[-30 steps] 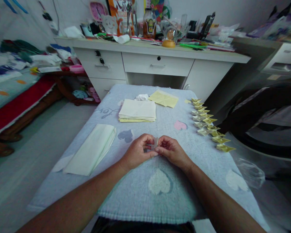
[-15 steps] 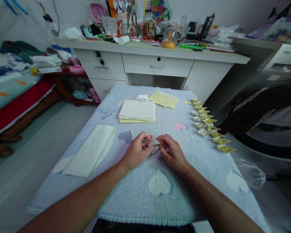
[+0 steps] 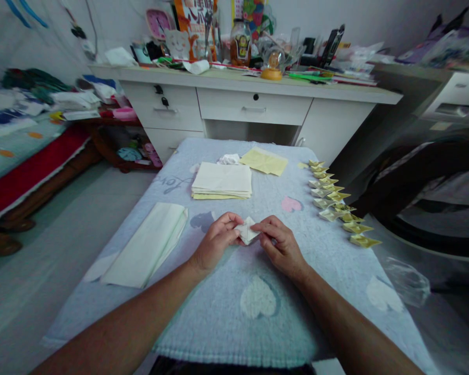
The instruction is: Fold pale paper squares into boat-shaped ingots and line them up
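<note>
A small diamond of folded white paper is held above the middle of the cloth-covered table. My left hand pinches its left corner between thumb and fingers. On the opposite side, my right hand has its index fingertip on the paper, with the thumb close to the lower right edge and the other fingers curled. Small folded paper boats, yellow and white, stand in rows along the table's right edge. Beyond my hands lies a stack of white and yellow paper sheets.
A long folded pale sheet lies at the left. Yellow sheets and a crumpled white tissue are at the table's far end. A cluttered white desk stands behind. A clear plastic bag hangs near the right edge.
The folded paper has turned and opened flatter, its diamond face now showing upward. My right fingers have shifted from pinching its edge to resting the index finger on it.
</note>
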`<state>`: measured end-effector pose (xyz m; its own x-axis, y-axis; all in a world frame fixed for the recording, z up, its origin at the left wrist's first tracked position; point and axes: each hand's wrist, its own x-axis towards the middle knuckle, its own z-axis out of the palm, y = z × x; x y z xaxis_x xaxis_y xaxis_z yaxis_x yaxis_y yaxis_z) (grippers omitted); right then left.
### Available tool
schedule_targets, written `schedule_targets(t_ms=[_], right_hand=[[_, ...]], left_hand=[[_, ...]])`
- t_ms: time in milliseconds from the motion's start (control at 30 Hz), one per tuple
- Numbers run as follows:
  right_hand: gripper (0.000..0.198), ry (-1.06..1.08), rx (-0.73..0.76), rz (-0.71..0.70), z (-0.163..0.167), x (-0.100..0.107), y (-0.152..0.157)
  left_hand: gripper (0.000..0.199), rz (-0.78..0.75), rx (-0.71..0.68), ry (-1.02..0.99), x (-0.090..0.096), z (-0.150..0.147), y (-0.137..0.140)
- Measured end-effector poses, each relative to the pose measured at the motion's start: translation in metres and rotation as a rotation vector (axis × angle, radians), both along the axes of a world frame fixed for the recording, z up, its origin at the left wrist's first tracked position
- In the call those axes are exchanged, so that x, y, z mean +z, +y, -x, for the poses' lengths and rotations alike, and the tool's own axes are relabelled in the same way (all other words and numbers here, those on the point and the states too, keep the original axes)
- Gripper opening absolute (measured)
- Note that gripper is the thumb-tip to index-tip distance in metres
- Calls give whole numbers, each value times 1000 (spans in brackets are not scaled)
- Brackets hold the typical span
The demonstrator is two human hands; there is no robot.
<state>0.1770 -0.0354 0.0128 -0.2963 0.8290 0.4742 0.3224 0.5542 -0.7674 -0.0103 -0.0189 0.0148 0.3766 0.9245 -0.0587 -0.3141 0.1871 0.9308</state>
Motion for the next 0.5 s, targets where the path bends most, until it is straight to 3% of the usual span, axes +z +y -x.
schedule_targets(t_ms=[200, 400, 500], right_hand=[[24, -12, 56, 41, -1, 1, -1], [21, 205, 14, 369, 1, 2, -4], [22, 132, 21, 412, 3, 2, -3]], left_hand=[[33, -14, 58, 96, -4, -3, 2], [40, -59, 41, 185, -5, -2, 2], [36, -96, 29, 246, -5, -2, 0]])
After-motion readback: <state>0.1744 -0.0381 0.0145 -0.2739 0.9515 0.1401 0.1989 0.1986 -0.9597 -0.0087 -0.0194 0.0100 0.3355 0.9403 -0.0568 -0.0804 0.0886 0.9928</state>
